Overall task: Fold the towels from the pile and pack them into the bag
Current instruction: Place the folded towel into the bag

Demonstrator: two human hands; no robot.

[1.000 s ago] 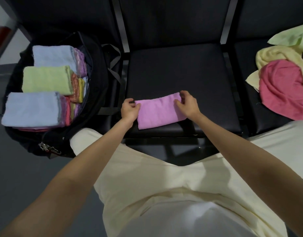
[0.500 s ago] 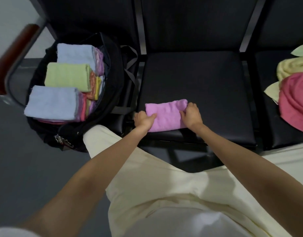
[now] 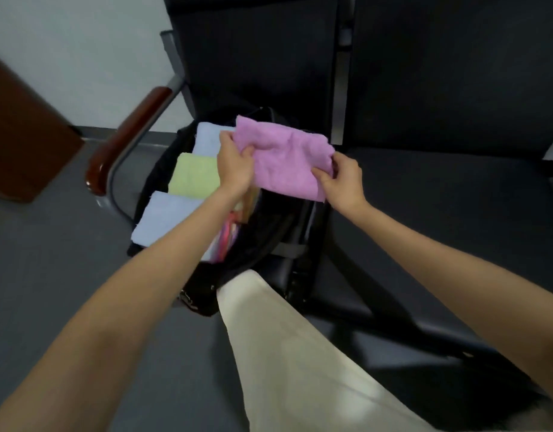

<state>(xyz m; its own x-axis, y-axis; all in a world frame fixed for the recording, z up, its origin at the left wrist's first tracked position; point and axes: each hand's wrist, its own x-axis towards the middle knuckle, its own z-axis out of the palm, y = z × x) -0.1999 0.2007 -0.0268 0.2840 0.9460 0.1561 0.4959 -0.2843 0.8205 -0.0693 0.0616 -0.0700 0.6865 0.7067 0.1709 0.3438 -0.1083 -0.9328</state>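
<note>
Both hands' fingers (image 3: 323, 176) pinch a folded purple towel (image 3: 287, 157) above the black bag (image 3: 262, 244) holding folded towels (image 3: 192, 177).

1. Row of black padded seats (image 3: 440, 194): occupies the 12 to 3 o'clock sector.
2. Black bag (image 3: 269, 244): open, standing on the leftmost seat at the frame centre, beside the wooden armrest (image 3: 128, 138) at 10 o'clock.
3. Grey floor (image 3: 50, 275): spans 7 to 9 o'clock; a brown wooden cabinet (image 3: 22, 135) stands on it at 9 o'clock.
</note>
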